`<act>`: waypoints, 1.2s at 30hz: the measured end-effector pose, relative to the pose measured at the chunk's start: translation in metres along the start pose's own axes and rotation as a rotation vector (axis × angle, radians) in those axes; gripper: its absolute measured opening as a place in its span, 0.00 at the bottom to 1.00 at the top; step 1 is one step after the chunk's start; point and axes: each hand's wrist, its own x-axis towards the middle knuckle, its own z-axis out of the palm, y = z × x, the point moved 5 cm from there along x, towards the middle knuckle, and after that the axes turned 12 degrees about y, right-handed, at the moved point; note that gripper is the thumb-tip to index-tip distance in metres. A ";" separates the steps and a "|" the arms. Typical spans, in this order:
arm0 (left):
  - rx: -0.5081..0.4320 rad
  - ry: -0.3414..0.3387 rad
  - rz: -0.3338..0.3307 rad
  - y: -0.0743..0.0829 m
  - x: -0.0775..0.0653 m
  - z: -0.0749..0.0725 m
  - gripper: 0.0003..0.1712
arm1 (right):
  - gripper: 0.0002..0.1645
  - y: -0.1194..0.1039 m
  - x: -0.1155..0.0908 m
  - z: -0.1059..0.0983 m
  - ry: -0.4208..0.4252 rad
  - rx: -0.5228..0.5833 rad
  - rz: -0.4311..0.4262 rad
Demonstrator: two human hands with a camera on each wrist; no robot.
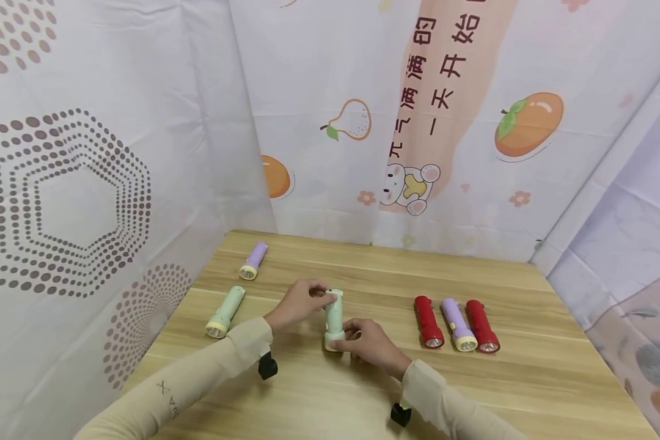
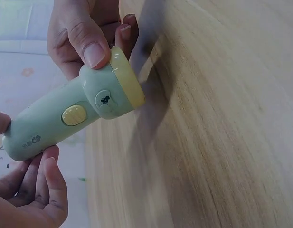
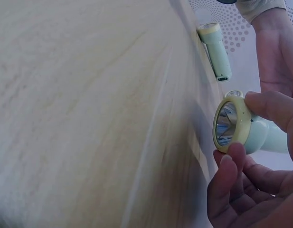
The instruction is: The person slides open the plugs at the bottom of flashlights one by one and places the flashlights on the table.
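Between both hands is a mint-green flashlight [image 1: 334, 315] with a yellow head ring and a yellow switch [image 2: 74, 115]. My left hand [image 1: 301, 304] pinches its tail end between thumb and fingers. At the other end, my right hand [image 1: 370, 344] grips the lens head [image 3: 231, 123], thumb on one side and fingers on the other. The head points down close over the wooden table [image 1: 302, 397], tail up, as the left wrist view shows it tilted with its shadow on the wood. The clear lens and reflector show in the right wrist view.
Left of the hands lie another mint-green flashlight [image 1: 227, 311] and, farther back, a purple flashlight [image 1: 254, 260]. On the right, a purple flashlight [image 1: 459, 324] lies between two red flashlights, one left [image 1: 429, 322] and one right [image 1: 482, 326]. A printed curtain [image 1: 319, 183] hangs behind the table.
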 end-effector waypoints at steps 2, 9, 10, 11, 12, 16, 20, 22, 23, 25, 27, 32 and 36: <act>-0.006 -0.003 -0.001 -0.001 0.000 0.000 0.21 | 0.31 0.001 0.000 0.000 0.003 -0.006 0.001; -0.015 -0.018 0.028 -0.006 0.000 0.002 0.19 | 0.30 0.003 -0.001 0.001 0.004 -0.026 0.015; -0.017 -0.020 0.031 -0.006 -0.001 0.002 0.18 | 0.30 0.003 -0.001 0.002 0.004 -0.028 0.016; -0.020 -0.020 0.033 -0.006 -0.001 0.002 0.18 | 0.29 0.003 -0.001 0.002 0.004 -0.031 0.014; -0.022 -0.021 0.033 -0.006 -0.001 0.002 0.18 | 0.29 0.003 -0.001 0.002 0.004 -0.033 0.013; -0.023 -0.015 0.043 -0.006 -0.003 0.003 0.19 | 0.29 0.004 -0.002 0.002 0.007 -0.037 0.010; -0.023 -0.009 0.050 -0.005 -0.005 0.004 0.19 | 0.29 0.005 -0.002 0.002 0.006 -0.030 0.018; -0.019 -0.007 0.057 -0.004 -0.006 0.005 0.19 | 0.29 0.006 -0.002 0.002 0.005 -0.020 0.020; -0.018 -0.008 0.063 -0.003 -0.007 0.005 0.19 | 0.29 0.006 -0.002 0.001 0.003 -0.016 0.019; -0.017 -0.012 0.085 -0.002 -0.009 0.006 0.19 | 0.28 0.006 -0.002 0.001 -0.001 -0.011 0.015; -0.021 -0.017 0.105 -0.001 -0.010 0.007 0.19 | 0.28 0.005 -0.002 0.001 -0.005 -0.009 0.008; -0.039 -0.033 0.143 0.002 -0.017 0.006 0.18 | 0.28 0.002 -0.003 0.001 -0.015 -0.004 -0.005; -0.042 -0.041 0.164 0.004 -0.023 0.006 0.17 | 0.28 0.001 -0.005 0.001 -0.016 -0.007 -0.024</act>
